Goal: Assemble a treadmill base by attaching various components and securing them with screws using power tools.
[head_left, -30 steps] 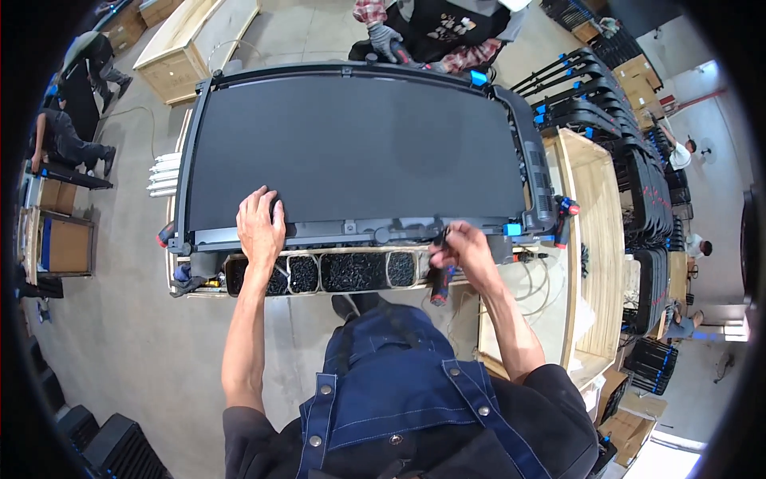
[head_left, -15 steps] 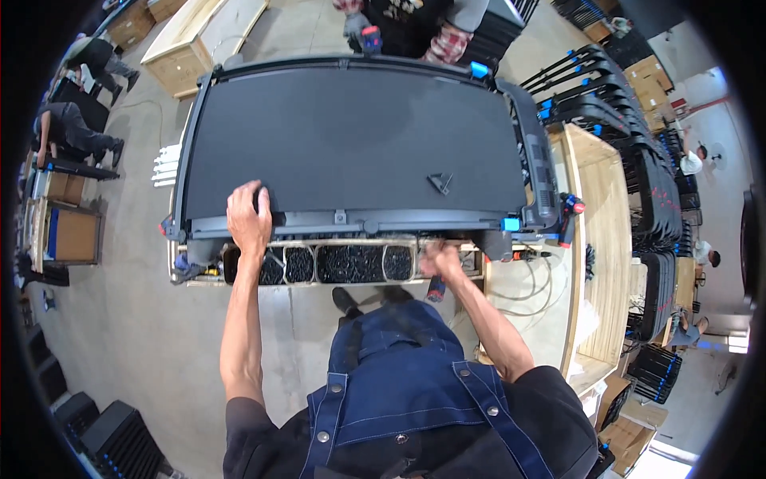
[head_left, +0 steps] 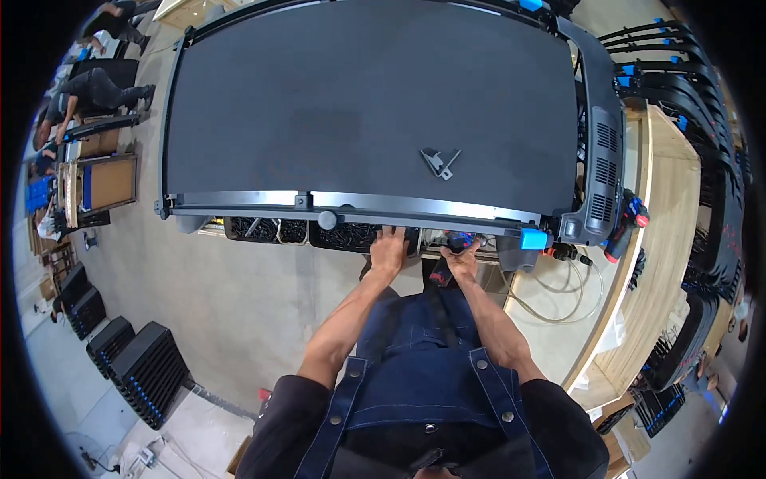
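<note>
Ahead of me lies a black treadmill (head_left: 359, 104) with a wide running belt, metal side rail and vented motor cover. My left hand (head_left: 388, 254) reaches over the bins of black screws (head_left: 343, 237) below its near edge, fingers stretched forward; the fingertips are partly hidden. Close by on the right, my right hand (head_left: 463, 263) curls around the dark blue and red body of a cordless driver (head_left: 459, 239), partly hidden by the fingers. The driver's battery end (head_left: 440, 273) shows beside the wrist. A small dark angled bracket (head_left: 440, 164) rests on the belt.
On the right, another red and black cordless driver (head_left: 626, 227) sits by a wooden crate (head_left: 666, 239), with a looped clear hose (head_left: 570, 307) nearby. Black frames (head_left: 666, 80) are stacked beyond. Black parts (head_left: 148, 371) are piled at left; a person (head_left: 92, 96) bends over far left.
My left hand has left the treadmill's near rail and moved right to the screw bins. My right hand has shifted slightly right. My view has moved closer, and the person opposite is out of sight.
</note>
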Motion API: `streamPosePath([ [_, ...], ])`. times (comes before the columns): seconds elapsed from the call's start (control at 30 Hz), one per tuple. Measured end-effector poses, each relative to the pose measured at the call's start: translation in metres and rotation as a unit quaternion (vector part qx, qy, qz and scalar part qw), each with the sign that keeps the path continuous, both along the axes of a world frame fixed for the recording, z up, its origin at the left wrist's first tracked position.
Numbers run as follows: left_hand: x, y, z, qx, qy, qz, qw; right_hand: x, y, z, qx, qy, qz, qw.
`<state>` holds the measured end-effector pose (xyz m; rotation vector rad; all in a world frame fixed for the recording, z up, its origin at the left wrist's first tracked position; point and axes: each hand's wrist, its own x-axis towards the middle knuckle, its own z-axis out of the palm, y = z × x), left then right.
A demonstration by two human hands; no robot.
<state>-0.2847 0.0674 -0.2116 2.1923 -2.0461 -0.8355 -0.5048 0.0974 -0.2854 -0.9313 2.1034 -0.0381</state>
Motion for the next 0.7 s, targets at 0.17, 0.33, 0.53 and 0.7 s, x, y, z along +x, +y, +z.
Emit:
streamPosePath([
  [0.17, -0.012, 0.003, -0.046, 0.026, -0.042, -0.075, 0.996, -0.048, 0.000, 0.045, 0.014, -0.014, 0.051, 0.999],
  [0.33, 0.001, 0.017, -0.014, 0.029, 0.067, 0.010, 0.997, -0.128, 0.000, 0.134, 0.124, -0.275, 0.129, 0.945],
  [0.53, -0.003, 0.027, -0.006, 0.011, 0.203, 0.217, 0.955, -0.124, -0.016, 0.221, 0.075, -0.397, 0.213, 0.889],
  [0.7, 0.004, 0.028, 0.024, 0.159, 0.526, 0.453, 0.702, -0.080, -0.038, 0.233, 0.075, -0.306, 0.342, 0.885],
])
